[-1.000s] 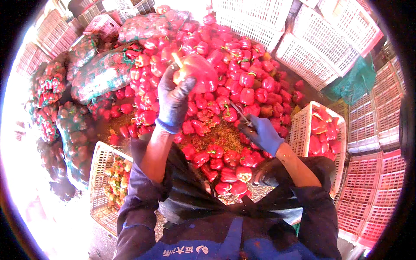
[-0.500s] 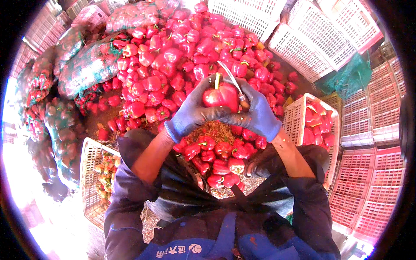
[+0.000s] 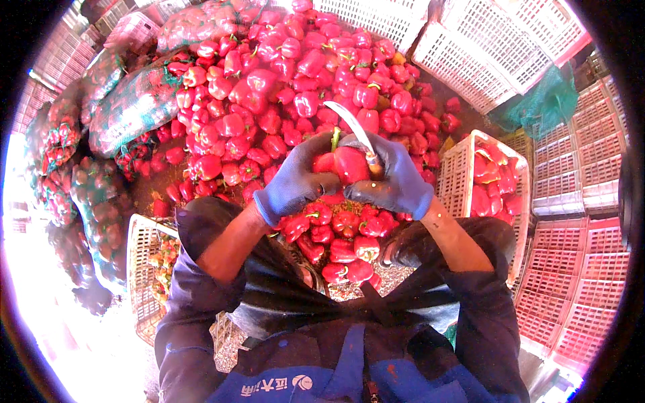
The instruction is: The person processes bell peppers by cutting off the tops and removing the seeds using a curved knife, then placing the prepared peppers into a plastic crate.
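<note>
Between my two gloved hands is a red bell pepper (image 3: 351, 166) with a green stem, held over my lap. My left hand (image 3: 299, 180) is closed around its left side, thumb across the front. My right hand (image 3: 398, 178) grips the handle of a knife (image 3: 352, 123) with a slim curved blade, and its fingers also press on the pepper's right side. The blade points up and left, just beyond the stem. Below my hands, a small group of red bell peppers (image 3: 342, 250) lies on the ground between my feet.
A large heap of red bell peppers (image 3: 232, 124) spreads ahead. Filled net sacks (image 3: 134, 111) lie at left. A crate (image 3: 142, 269) of green and orange scraps is by my left knee; another crate (image 3: 457, 178) with red peppers sits at right. Stacked crates (image 3: 564, 289) stand further right.
The pepper has turned and come slightly nearer to me. The knife has shifted left, with more of its blade showing. Both hands keep their hold.
</note>
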### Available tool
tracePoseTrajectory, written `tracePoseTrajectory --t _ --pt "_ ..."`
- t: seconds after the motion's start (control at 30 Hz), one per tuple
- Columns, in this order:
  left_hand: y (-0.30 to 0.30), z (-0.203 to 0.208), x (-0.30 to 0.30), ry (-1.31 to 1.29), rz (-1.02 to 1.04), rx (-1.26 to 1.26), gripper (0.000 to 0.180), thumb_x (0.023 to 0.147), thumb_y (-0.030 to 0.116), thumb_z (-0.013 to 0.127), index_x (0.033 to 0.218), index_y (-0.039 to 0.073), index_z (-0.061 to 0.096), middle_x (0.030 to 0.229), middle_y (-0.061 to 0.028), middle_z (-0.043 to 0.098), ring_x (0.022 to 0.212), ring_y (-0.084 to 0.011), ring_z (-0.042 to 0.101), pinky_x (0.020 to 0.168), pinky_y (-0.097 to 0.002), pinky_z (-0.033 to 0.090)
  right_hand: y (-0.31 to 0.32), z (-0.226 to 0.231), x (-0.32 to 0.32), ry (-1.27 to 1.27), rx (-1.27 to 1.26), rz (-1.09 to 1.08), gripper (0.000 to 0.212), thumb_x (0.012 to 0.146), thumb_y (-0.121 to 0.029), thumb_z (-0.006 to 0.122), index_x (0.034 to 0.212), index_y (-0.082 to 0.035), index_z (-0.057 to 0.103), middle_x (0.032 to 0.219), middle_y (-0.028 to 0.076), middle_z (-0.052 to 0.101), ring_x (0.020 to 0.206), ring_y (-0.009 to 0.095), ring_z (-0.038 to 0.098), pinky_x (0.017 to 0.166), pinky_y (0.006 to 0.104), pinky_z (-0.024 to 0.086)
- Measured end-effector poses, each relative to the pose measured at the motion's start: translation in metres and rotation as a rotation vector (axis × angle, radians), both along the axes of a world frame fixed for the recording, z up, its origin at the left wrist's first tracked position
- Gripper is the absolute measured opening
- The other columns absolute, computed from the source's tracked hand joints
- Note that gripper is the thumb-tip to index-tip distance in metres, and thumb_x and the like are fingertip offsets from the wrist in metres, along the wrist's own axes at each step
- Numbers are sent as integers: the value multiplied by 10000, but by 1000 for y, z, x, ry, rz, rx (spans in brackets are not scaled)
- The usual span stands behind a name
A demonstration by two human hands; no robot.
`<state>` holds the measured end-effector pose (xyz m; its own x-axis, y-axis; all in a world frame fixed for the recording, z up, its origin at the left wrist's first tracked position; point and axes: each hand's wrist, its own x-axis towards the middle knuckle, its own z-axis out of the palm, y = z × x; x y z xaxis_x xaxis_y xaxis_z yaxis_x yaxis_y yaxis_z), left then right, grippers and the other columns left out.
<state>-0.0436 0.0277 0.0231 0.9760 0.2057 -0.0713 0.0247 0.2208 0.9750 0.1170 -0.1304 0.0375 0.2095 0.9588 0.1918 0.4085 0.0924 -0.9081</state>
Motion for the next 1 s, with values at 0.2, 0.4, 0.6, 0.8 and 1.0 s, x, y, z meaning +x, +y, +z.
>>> tracePoseTrajectory --t 0.2,0.4,0.6,0.8,1.0 --pt "2 -2 -6 -43 -60 -157 773 749 36 720 1483 -14 481 1341 -93 643 1243 -185 604 1061 -335 478 -12 -3 1 585 -139 -15 638 736 -155 844 1311 -15 605 1133 61 700 1031 170 683 907 336 566" --pt "11 -1 -4 -146 -33 -357 910 749 31 753 1560 -23 346 1446 -124 580 1338 -247 555 1154 -392 414 -9 9 6 539 35 -103 660 767 -86 759 1388 -18 543 1065 70 699 831 132 691 701 273 563" --pt "17 -5 1 -275 49 473 792 884 76 763 1565 30 362 1390 -156 624 1313 -259 586 1096 -377 460 -13 0 9 328 57 -184 638 793 -78 742 1398 -22 547 986 58 703 763 104 670 595 250 521" --pt "6 -19 4 -200 317 870 486 927 156 746 1359 3 587 1253 -223 681 1193 -254 671 971 -381 524 -8 20 3 628 -104 -210 624 811 -92 767 1393 -24 551 995 49 702 763 85 664 587 233 530" --pt "9 -35 24 -211 494 503 427 988 203 699 1343 -6 589 1223 -122 690 1141 -185 638 1007 -348 502 5 5 -1 353 1 -179 583 807 -105 802 1333 -10 569 1066 70 702 964 155 685 807 293 569"
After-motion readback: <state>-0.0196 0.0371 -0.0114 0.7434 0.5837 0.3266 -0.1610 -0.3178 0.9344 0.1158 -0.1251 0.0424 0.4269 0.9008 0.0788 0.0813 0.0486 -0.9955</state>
